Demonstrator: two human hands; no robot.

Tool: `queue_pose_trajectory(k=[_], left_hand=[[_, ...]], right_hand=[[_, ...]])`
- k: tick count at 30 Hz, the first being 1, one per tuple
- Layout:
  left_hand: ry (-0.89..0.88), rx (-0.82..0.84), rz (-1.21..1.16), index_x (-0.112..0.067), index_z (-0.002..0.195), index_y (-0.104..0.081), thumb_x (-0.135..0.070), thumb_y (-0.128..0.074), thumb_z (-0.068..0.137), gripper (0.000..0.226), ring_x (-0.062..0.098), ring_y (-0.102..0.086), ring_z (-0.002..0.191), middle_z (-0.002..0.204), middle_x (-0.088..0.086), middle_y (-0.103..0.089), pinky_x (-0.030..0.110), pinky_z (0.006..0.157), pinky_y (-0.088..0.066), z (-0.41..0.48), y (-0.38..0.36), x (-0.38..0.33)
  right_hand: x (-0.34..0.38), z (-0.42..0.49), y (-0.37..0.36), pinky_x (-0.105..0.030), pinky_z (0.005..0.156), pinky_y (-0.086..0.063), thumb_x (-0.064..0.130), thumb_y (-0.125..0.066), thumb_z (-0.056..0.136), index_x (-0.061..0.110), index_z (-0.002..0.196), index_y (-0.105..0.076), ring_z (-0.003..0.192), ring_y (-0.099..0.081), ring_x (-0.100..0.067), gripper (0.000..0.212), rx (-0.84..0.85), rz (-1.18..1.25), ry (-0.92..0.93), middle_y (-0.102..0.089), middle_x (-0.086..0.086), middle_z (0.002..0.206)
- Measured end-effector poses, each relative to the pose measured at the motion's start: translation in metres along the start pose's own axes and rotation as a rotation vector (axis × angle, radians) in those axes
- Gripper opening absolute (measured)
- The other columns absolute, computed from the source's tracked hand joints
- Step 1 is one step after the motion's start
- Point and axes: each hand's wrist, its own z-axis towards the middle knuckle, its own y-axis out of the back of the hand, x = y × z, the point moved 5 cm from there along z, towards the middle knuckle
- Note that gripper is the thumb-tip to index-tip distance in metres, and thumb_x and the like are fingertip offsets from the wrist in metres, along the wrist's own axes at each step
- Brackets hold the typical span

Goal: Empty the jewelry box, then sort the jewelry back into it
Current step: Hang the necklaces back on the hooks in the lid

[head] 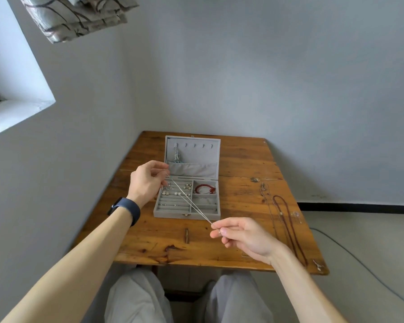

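Indoors, wooden table (243, 159) (grey-walled corner (135, 101)), jewelry box (194, 170), left hand (147, 180) and right hand (245, 234) pinching chain (189, 201).

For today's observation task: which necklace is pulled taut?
The thin silver chain, pinched between the left hand and right hand over the box; the red cord lies slack on the table.

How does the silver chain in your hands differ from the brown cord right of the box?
The silver chain is thin and pale; the brown cord is thicker and dark reddish. The chain is pulled taut between left hand and right hand above the jewelry box; the cord lies slack on the table, untouched. Both are long strands.
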Motion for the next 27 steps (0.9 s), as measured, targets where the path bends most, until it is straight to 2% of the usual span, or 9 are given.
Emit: queue_pose_trajectory(k=[6,10,14,19,22,24,27], left_hand=[[0.004,-0.034,-0.001,-0.02,0.104,-0.07,-0.016,-0.066,0.095,0.011,0.009,-0.072,0.067,0.087,-0.004,-0.075,0.027,0.068,-0.06,0.001,0.0,-0.008],[0.023,-0.051,-0.004,-0.021,0.103,-0.07,-0.022,-0.066,0.095,0.01,0.004,-0.071,0.066,0.083,-0.008,-0.074,0.027,0.07,-0.061,0.002,0.0,-0.011],[0.063,-0.042,-0.027,-0.019,0.1,-0.073,-0.027,-0.067,0.094,0.011,0.008,-0.072,0.07,0.08,-0.007,-0.076,0.028,0.071,-0.061,0.003,0.001,-0.011],[0.095,0.034,-0.037,-0.022,0.092,-0.075,-0.032,-0.067,0.094,0.012,0.009,-0.072,0.069,0.076,-0.008,-0.076,0.025,0.067,-0.06,0.002,0.001,-0.01],[0.091,0.105,-0.029,-0.022,0.091,-0.075,-0.031,-0.068,0.093,0.011,0.008,-0.07,0.066,0.075,-0.005,-0.075,0.026,0.067,-0.06,0.005,0.0,-0.015],[0.075,0.156,-0.025,-0.022,0.091,-0.075,-0.03,-0.07,0.092,0.01,0.013,-0.072,0.07,0.076,-0.004,-0.076,0.026,0.067,-0.06,0.01,0.001,-0.021],[0.048,0.212,0.008,-0.02,0.09,-0.075,-0.029,-0.073,0.089,0.009,0.017,-0.073,0.072,0.076,-0.001,-0.076,0.028,0.07,-0.061,0.022,0.007,-0.034]], right_hand=[[-0.002,-0.005,-0.002,-0.026,0.084,-0.053,-0.001,-0.054,0.098,0.007,0.122,-0.07,0.088,-0.063,-0.012,0.03,0.072,0.211,0.015,-0.069,-0.019,0.122],[0.0,-0.008,-0.002,-0.026,0.085,-0.053,-0.005,-0.055,0.096,0.007,0.128,-0.066,0.096,-0.063,-0.015,0.036,0.106,0.222,0.033,-0.067,-0.019,0.126],[-0.001,-0.009,0.0,-0.027,0.085,-0.053,-0.002,-0.057,0.096,0.01,0.126,-0.067,0.097,-0.065,-0.015,0.034,0.054,0.179,0.035,-0.069,-0.016,0.123],[-0.012,-0.007,0.004,-0.027,0.079,-0.054,0.0,-0.054,0.097,0.013,0.11,-0.077,0.088,-0.066,-0.015,0.029,-0.121,0.3,-0.006,-0.072,-0.015,0.115],[-0.015,-0.001,0.003,-0.025,0.077,-0.053,0.009,-0.057,0.099,0.013,0.107,-0.078,0.086,-0.066,-0.016,0.023,-0.191,0.356,-0.023,-0.073,-0.013,0.11],[-0.01,0.004,0.0,-0.025,0.079,-0.053,0.014,-0.064,0.096,0.015,0.108,-0.078,0.088,-0.067,-0.016,0.019,-0.181,0.305,0.002,-0.074,-0.01,0.108],[-0.002,0.014,0.0,-0.026,0.081,-0.056,0.013,-0.071,0.091,0.021,0.105,-0.078,0.096,-0.071,-0.016,0.018,-0.202,0.071,0.019,-0.076,-0.002,0.105]])
